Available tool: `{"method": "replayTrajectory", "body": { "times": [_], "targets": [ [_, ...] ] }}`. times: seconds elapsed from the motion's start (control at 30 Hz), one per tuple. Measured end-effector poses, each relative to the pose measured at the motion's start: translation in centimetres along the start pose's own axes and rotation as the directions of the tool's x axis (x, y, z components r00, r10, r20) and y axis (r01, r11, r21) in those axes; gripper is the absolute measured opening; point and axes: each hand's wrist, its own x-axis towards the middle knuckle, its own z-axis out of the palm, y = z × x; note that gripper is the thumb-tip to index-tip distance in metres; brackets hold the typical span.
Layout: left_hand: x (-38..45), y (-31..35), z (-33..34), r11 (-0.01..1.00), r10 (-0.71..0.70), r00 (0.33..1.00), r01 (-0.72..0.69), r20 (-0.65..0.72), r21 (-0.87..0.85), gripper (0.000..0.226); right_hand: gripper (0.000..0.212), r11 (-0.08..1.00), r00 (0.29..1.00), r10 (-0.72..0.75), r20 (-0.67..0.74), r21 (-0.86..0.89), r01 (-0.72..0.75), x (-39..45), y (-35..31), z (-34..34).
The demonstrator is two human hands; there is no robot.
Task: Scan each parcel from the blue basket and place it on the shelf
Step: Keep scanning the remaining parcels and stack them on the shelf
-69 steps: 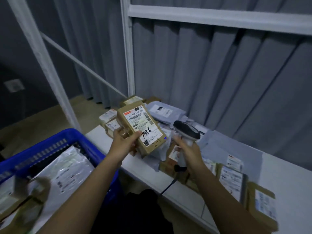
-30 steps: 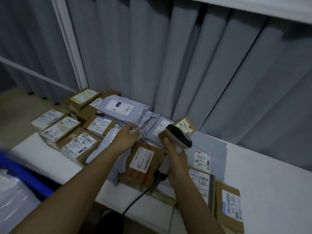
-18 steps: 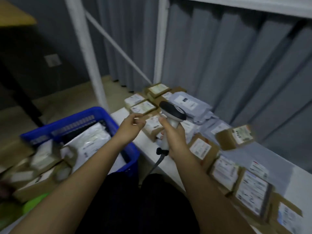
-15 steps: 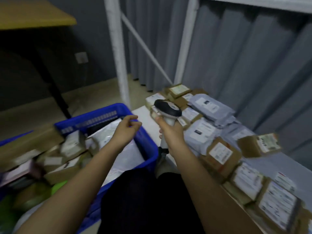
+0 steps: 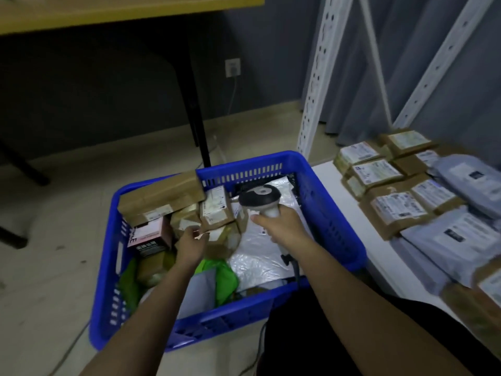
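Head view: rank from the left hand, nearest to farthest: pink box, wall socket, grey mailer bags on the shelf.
From the left hand, which reaches into the blue basket:
1. Pink box, in the basket just left of the hand.
2. Grey mailer bags, on the shelf far right.
3. Wall socket, on the back wall beyond the basket.

**Bare Arms, Dark Clothing Below**

Both forearms are showing bare from elbow to wrist, with no sleeves, watch or bands appearing on either. The left hand (image 5: 191, 244) and right hand (image 5: 282, 226) are wearing no gloves and no rings that can be made out. Down at the lower edge, dark, near-black clothing (image 5: 325, 335) is covering the lap, its fabric looking plain and unmarked.
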Motion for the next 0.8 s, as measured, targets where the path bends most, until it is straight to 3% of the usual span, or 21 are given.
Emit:
{"method": "replayTrajectory", "body": {
  "times": [0.23,0.37,0.5,0.67,0.8],
  "targets": [
    [4.6,1.7,4.4,0.898,0.161,0.985,-0.174,0.066,0.405,0.06,0.026,0.996,0.994,0.082,-0.078,0.054,-0.078,2.7,1.7,-0.1],
    [6.3,2.6,6.3,0.832,0.082,0.996,-0.059,-0.017,0.552,0.064,0.026,0.991,0.992,0.103,-0.078,0.089,-0.096,3.7,2.1,-0.2],
    [7.4,3.3,7.4,0.855,0.052,0.994,0.004,-0.093,0.518,0.082,0.022,0.988,0.989,0.127,-0.075,0.103,-0.119,4.4,2.1,-0.3],
    [8.2,3.7,7.2,0.913,-0.083,0.996,0.091,-0.037,0.399,0.071,0.019,0.984,0.991,0.12,-0.067,0.142,-0.109,4.5,1.9,-0.1],
    [5.1,3.0,6.6,0.92,0.002,1.0,-0.005,0.007,0.391,0.091,0.022,0.984,0.992,0.119,-0.043,0.142,-0.112,4.1,1.5,0.2]
  ]
}}
